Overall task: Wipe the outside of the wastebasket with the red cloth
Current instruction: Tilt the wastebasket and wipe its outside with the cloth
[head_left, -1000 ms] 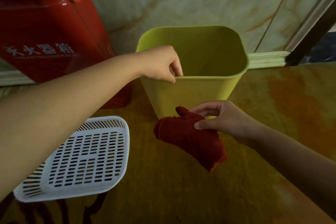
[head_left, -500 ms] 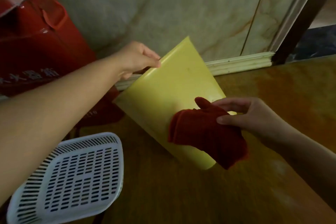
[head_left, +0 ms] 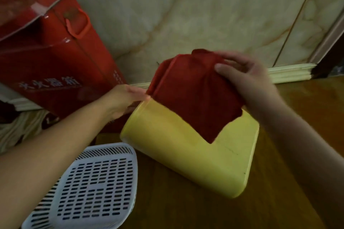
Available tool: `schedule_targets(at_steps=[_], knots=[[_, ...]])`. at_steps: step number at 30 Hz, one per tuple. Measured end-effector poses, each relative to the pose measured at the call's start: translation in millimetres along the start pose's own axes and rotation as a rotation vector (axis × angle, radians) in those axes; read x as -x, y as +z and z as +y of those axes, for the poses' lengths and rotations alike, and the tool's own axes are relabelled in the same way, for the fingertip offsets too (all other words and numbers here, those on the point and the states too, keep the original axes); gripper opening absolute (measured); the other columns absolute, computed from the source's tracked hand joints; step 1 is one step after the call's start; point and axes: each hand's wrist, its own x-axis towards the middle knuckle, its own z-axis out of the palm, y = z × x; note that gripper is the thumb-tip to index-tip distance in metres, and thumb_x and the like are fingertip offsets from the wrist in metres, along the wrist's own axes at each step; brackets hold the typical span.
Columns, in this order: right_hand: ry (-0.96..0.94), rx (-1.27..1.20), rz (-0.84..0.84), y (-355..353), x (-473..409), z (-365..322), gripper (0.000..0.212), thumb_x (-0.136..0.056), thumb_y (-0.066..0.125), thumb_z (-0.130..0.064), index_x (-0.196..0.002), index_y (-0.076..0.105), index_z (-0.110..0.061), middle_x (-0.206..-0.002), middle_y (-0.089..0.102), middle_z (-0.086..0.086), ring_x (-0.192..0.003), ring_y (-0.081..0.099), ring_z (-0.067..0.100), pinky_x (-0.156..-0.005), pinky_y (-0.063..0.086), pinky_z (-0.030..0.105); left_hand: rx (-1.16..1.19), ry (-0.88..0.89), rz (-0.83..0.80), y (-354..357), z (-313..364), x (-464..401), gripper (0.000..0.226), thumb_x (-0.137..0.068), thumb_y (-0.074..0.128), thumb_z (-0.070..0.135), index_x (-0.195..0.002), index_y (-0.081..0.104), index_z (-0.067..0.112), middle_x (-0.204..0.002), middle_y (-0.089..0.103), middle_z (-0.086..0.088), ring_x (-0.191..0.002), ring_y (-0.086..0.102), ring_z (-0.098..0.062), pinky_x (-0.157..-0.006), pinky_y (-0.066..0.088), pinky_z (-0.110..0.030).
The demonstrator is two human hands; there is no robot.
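Note:
The yellow-green wastebasket (head_left: 197, 150) is tipped far over, its opening turned away from me and its bottom end toward me at the lower right. My left hand (head_left: 122, 100) grips its rim at the far left corner. My right hand (head_left: 243, 78) pinches the folded red cloth (head_left: 193, 96), which hangs over the upper part of the basket's outer wall. Whether the cloth presses on the wall I cannot tell, as the hand is blurred.
A white slotted plastic basket (head_left: 93, 186) lies on the brown floor (head_left: 186, 208) at the lower left. A large red box (head_left: 48, 65) with a handle leans against the marble wall (head_left: 204, 15) behind. A pale skirting board (head_left: 290, 72) runs along the wall.
The wastebasket went from upright to tipped far over, its opening now turned away from me. My right hand lifted the red cloth up to the basket's upper wall.

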Motion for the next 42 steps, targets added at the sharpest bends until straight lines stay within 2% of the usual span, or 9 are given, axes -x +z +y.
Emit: schedule_targets(at_steps=[3,5,7,13,23,29,32,37,42], knots=[[-0.172,0.933,-0.078,29,-9,43,0.052,-0.087,0.047,-0.051,-0.137,0.037,-0.039,-0.152,0.032,0.000,-0.142,0.023,0.021,-0.114,0.014,0.055,0.040,-0.006,-0.004,-1,-2,-3,0.016,-0.078,0.060,0.000,-0.087,0.066,0.011,-0.056,0.071,0.007,-0.053,0.065,-0.003,-0.052,0.052,-0.014],[-0.210,0.980,-0.204,48,-1,67,0.061,-0.086,0.026,-0.066,-0.142,0.009,-0.048,-0.159,-0.001,-0.005,-0.145,-0.010,0.021,-0.109,-0.006,0.063,0.037,-0.020,-0.016,-3,-5,-3,0.019,-0.078,0.059,-0.001,-0.090,0.066,0.012,-0.058,0.072,0.007,-0.056,0.066,-0.003,-0.054,0.053,-0.014],[-0.286,0.994,-0.273,64,5,85,0.065,-0.082,0.017,-0.073,-0.141,-0.002,-0.052,-0.159,-0.009,-0.006,-0.143,-0.018,0.023,-0.106,-0.008,0.069,0.026,-0.024,-0.071,-6,-7,-3,0.021,-0.079,0.059,0.002,-0.094,0.067,0.014,-0.065,0.074,0.006,-0.062,0.068,-0.005,-0.057,0.053,-0.015],[-0.363,1.072,-0.275,72,-6,100,0.067,-0.079,0.017,-0.077,-0.140,0.000,-0.054,-0.159,-0.005,-0.003,-0.144,-0.014,0.028,-0.104,-0.001,0.074,-0.085,-0.108,-0.459,-29,-7,7,0.062,-0.069,0.063,0.004,-0.117,0.053,0.041,-0.105,0.072,-0.010,-0.092,0.069,-0.019,-0.064,0.056,-0.026],[-0.015,1.153,-0.166,20,10,131,0.069,-0.070,0.008,-0.084,-0.134,-0.007,-0.062,-0.159,-0.006,-0.008,-0.145,-0.004,0.027,-0.107,0.008,0.071,-0.071,-0.151,-0.307,-34,-28,5,0.069,-0.079,0.052,-0.012,-0.135,0.038,0.026,-0.097,0.074,-0.007,-0.079,0.070,-0.015,-0.067,0.058,-0.027],[0.261,1.098,-0.003,5,78,123,0.079,-0.067,-0.002,-0.083,-0.140,-0.009,-0.052,-0.156,-0.021,-0.004,-0.144,-0.011,0.027,-0.109,0.008,0.068,-0.160,-0.101,-0.268,-25,-15,7,0.067,-0.080,0.054,-0.010,-0.136,0.037,0.023,-0.100,0.071,-0.009,-0.083,0.067,-0.017,-0.069,0.056,-0.027],[0.097,1.107,-0.073,46,102,104,0.077,-0.071,0.004,-0.082,-0.141,-0.007,-0.051,-0.153,-0.024,-0.003,-0.144,-0.013,0.030,-0.108,0.010,0.068,-0.152,-0.085,-0.317,-16,-3,10,0.066,-0.080,0.052,-0.010,-0.135,0.039,0.023,-0.095,0.073,-0.006,-0.077,0.069,-0.013,-0.064,0.057,-0.023],[-0.342,1.023,-0.188,92,26,73,0.073,-0.075,0.022,-0.080,-0.141,0.004,-0.053,-0.159,0.002,-0.002,-0.145,-0.003,0.031,-0.104,0.008,0.070,-0.199,0.061,-0.398,7,26,4,0.057,-0.079,0.039,-0.018,-0.114,0.058,0.023,-0.085,0.073,0.002,-0.073,0.067,-0.005,-0.063,0.054,-0.021],[0.021,0.963,-0.091,3,-9,115,0.068,-0.071,0.021,-0.080,-0.135,0.007,-0.061,-0.159,0.004,-0.008,-0.145,0.004,0.019,-0.110,0.011,0.064,-0.119,0.029,-0.407,8,24,10,0.056,-0.080,0.053,-0.008,-0.129,0.047,0.019,-0.097,0.074,0.004,-0.084,0.068,-0.007,-0.066,0.056,-0.020]])
